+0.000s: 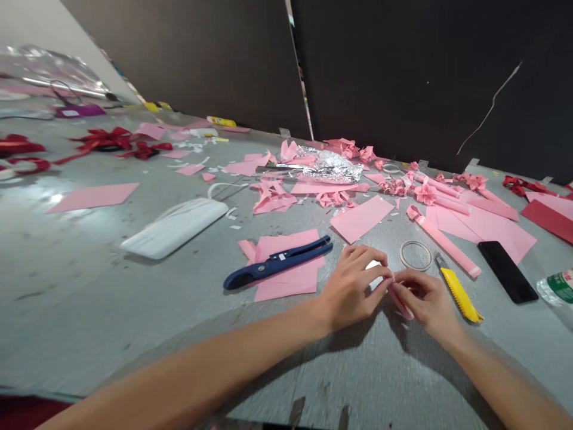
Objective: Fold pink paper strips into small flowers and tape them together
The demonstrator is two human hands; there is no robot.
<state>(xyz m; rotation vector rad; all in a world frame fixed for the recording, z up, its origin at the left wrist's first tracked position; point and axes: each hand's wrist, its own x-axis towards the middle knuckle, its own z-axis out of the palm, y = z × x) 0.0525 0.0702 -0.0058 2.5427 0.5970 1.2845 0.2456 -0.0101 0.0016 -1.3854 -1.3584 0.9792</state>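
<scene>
My left hand (351, 285) and my right hand (425, 298) meet low on the grey table (89, 286), fingers curled together. Between them they pinch a small piece of pink paper (400, 302), with a bit of white showing at my left fingertips. A roll of clear tape (416, 255) lies just beyond my right hand. To the right of that hand lies a yellow utility knife (459, 291). Blue-handled scissors (280, 262) rest on pink sheets to the left of my left hand.
A black phone (507, 271), a plastic bottle (559, 292) and a rolled pink tube (443, 240) lie at right. Pink paper scraps, folded pink flowers (425, 192) and crumpled foil (331, 164) fill the middle. A white pouch (176, 227) and red ribbons (105, 140) are at left.
</scene>
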